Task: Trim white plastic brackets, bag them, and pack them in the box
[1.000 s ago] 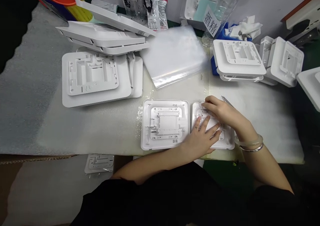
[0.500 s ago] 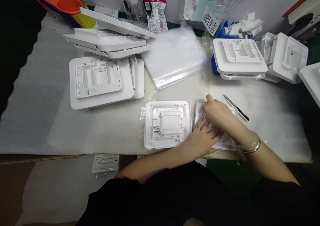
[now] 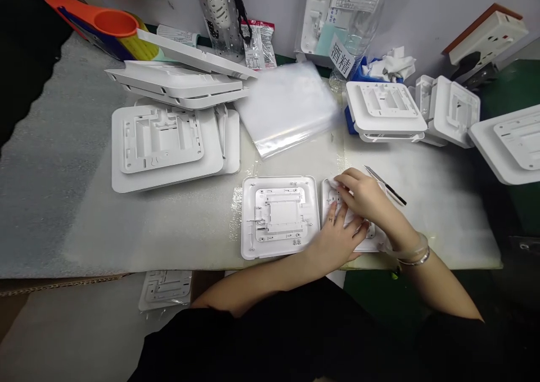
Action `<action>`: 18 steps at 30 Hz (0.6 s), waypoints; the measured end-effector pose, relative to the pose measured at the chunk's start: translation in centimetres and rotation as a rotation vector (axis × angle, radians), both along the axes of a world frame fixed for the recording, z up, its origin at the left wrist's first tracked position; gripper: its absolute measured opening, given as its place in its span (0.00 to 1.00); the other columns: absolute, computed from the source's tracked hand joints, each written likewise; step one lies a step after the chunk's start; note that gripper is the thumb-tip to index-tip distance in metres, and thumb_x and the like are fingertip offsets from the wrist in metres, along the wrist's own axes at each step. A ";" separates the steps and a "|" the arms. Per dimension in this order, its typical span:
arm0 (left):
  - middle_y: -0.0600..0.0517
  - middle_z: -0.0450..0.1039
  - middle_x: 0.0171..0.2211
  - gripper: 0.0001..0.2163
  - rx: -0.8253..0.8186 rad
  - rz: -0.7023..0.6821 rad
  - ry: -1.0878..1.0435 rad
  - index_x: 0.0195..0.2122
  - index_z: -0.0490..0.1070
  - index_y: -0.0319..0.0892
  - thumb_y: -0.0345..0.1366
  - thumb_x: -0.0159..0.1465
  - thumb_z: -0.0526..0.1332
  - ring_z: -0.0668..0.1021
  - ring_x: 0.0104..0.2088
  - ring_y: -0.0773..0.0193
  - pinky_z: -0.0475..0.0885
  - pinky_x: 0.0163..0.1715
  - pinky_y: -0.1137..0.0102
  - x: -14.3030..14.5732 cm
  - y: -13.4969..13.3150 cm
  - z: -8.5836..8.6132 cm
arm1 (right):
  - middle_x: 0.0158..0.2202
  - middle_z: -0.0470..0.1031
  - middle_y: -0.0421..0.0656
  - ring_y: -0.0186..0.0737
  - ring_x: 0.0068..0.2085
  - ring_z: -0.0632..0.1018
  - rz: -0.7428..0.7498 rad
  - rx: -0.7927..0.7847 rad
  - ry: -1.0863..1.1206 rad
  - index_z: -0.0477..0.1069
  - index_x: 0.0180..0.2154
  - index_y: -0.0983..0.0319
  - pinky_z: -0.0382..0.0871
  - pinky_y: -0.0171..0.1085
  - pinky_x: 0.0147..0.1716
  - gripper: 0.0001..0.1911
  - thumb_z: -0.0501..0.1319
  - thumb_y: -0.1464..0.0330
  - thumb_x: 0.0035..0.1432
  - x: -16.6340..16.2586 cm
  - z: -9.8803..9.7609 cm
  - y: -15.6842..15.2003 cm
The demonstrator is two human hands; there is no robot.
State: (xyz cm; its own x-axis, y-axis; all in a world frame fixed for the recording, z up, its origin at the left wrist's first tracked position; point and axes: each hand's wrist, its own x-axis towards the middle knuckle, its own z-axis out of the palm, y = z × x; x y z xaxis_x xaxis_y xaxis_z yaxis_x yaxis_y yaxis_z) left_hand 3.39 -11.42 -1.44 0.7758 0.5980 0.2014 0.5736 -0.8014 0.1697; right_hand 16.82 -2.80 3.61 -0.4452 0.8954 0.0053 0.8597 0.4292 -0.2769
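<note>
The right hand (image 3: 363, 193) curls over the far edge of the handled panel (image 3: 373, 244), thumb and fingertips drawn nearly together around something small and whitish; I cannot tell whether that is cloth or part of the panel. The left hand (image 3: 340, 238) lies flat with its fingers spread, resting on the panel's inner face and gripping nothing.

This panel sits just to the right of the uncovered panel (image 3: 280, 216), which serves as the landmark here. It looks like thin moulded plastic: probably light, stiff and rather smooth, with small posts and clips that could snap under a hard push. The raised rim seems the safest place to take hold, ideally at opposite sides.

Beyond the landmark lie clear bags (image 3: 291, 109), likely limp and slippery; a slim knife (image 3: 386, 185) rests to its far right.
</note>
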 end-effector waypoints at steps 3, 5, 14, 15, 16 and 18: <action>0.41 0.60 0.65 0.34 -0.018 -0.023 0.004 0.67 0.57 0.39 0.54 0.65 0.59 0.64 0.63 0.38 0.52 0.65 0.46 -0.1 0.2 0.2 | 0.41 0.74 0.50 0.42 0.36 0.73 -0.065 -0.071 -0.148 0.75 0.41 0.65 0.63 0.38 0.35 0.13 0.52 0.71 0.66 -1.6 -1.5 0.2; 0.42 0.62 0.64 0.31 -0.041 -0.047 -0.005 0.66 0.59 0.41 0.52 0.66 0.58 0.65 0.63 0.41 0.53 0.65 0.47 -0.3 0.4 0.2 | 0.42 0.74 0.50 0.42 0.35 0.71 -0.087 -0.061 -0.187 0.75 0.41 0.65 0.61 0.39 0.36 0.15 0.50 0.72 0.67 -2.2 -2.1 0.3; 0.43 0.66 0.61 0.28 -0.070 -0.057 -0.029 0.64 0.60 0.43 0.52 0.68 0.56 0.66 0.62 0.45 0.55 0.65 0.48 -0.2 0.5 -0.3 | 0.39 0.76 0.48 0.42 0.38 0.73 0.089 -0.192 -0.072 0.76 0.36 0.65 0.55 0.40 0.41 0.16 0.50 0.77 0.63 -1.7 -1.2 0.0; 0.42 0.64 0.63 0.30 -0.056 -0.051 -0.026 0.65 0.59 0.42 0.53 0.67 0.57 0.65 0.63 0.43 0.55 0.65 0.48 -0.1 0.5 -0.3 | 0.39 0.77 0.48 0.42 0.40 0.74 0.083 -0.201 -0.034 0.77 0.36 0.65 0.55 0.40 0.42 0.14 0.51 0.76 0.63 -1.3 -0.9 0.1; 0.41 0.62 0.64 0.32 -0.043 -0.046 -0.022 0.66 0.57 0.41 0.53 0.66 0.58 0.64 0.64 0.42 0.54 0.65 0.48 -0.1 0.5 -0.3 | 0.39 0.77 0.48 0.43 0.41 0.74 0.056 -0.190 0.004 0.77 0.37 0.65 0.55 0.40 0.42 0.13 0.53 0.75 0.63 -1.0 -0.6 0.2; 0.41 0.58 0.66 0.34 -0.024 -0.039 -0.013 0.67 0.56 0.39 0.53 0.65 0.59 0.62 0.65 0.40 0.54 0.65 0.49 -0.1 0.5 -0.1 | 0.40 0.78 0.48 0.44 0.43 0.75 -0.032 -0.124 0.052 0.77 0.39 0.65 0.55 0.41 0.42 0.11 0.55 0.72 0.64 -0.7 -0.3 0.3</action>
State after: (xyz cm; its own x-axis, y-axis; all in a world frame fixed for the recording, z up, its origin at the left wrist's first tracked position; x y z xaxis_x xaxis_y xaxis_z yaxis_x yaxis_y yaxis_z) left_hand 3.26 -10.92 -1.59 0.7960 0.5723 0.1973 0.5397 -0.8185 0.1968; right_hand 16.11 -2.47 3.28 -0.4183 0.9044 -0.0843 0.8558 0.3613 -0.3703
